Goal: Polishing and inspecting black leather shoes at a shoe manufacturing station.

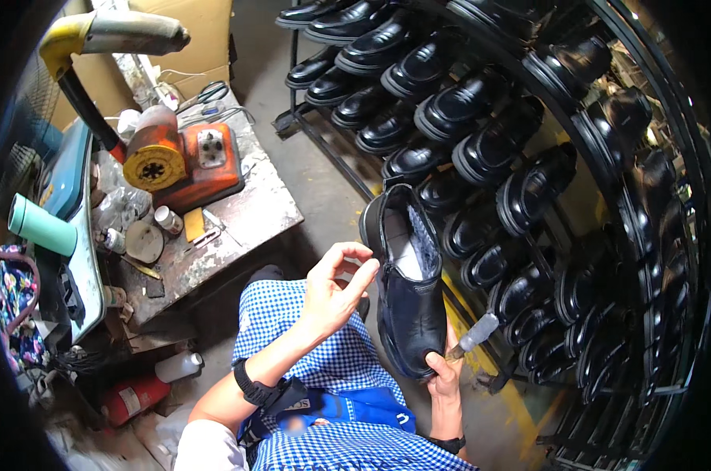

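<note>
1. Right hand point(443, 375) grips a black, fuzzy-lined shoe point(413, 310) by its toe, plus a grey-tipped tool point(478, 333).
2. Left hand point(333, 292), loosely curled, seemingly empty, is just left of the shoe's opening; contact unclear.
3. Shoe's long axis: toe nearer the body, heel away.

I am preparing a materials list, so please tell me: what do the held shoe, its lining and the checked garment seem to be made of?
Held shoe: smooth black leather or leather-like synthetic, by its soft sheen; the look cannot settle which.
Lining: probably short pile, perhaps fleece, matt, since its surface looks fuzzy.
Checked garment: seemingly woven fabric, matt, as it drapes without shine.
</note>
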Available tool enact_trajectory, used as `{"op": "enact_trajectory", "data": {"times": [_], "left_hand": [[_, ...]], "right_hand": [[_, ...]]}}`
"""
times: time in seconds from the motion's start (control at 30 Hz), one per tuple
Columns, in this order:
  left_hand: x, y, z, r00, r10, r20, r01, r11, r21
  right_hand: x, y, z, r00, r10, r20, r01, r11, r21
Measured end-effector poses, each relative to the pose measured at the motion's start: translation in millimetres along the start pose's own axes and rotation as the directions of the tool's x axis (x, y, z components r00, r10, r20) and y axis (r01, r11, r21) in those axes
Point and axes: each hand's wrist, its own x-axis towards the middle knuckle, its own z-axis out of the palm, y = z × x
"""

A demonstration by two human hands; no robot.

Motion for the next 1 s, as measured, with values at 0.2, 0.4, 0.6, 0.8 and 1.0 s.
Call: {"op": "enact_trajectory", "data": {"times": [0.2, 0.4, 0.6, 0.8, 1.0], "left_hand": [[11.9, 5.9, -11.8, 0.993, 0.106, -0.051, -0.086, 0.952, 0.294], [18.1, 6.3, -30.4, 0.991, -0.065, -0.120, 0.085, 0.982, 0.171], [17.8, 0.4, -33.6, 0.999, -0.040, -0.017, 0.041, 0.999, 0.019], [7.8, -59.5, -57.6, 0.988, -0.151, 0.029, 0.149, 0.987, 0.056], [-18.8, -102.0, -40.4, 0.955, -0.271, 0.117, 0.240, 0.943, 0.230]], "right_hand": [[1.8, 6.2, 5.2, 0.994, -0.111, -0.016, 0.106, 0.979, -0.173], [4.1, 12.1, 6.9, 0.979, -0.204, 0.016, 0.199, 0.932, -0.303], [-2.0, 5.6, -4.1, 0.988, -0.131, -0.085, 0.124, 0.989, -0.084], [-23.0, -8.6, -18.2, 0.752, -0.288, -0.592, 0.412, 0.907, 0.082], [-7.1, -49.1, -48.7, 0.515, -0.350, -0.782, 0.461, 0.882, -0.092]]}}
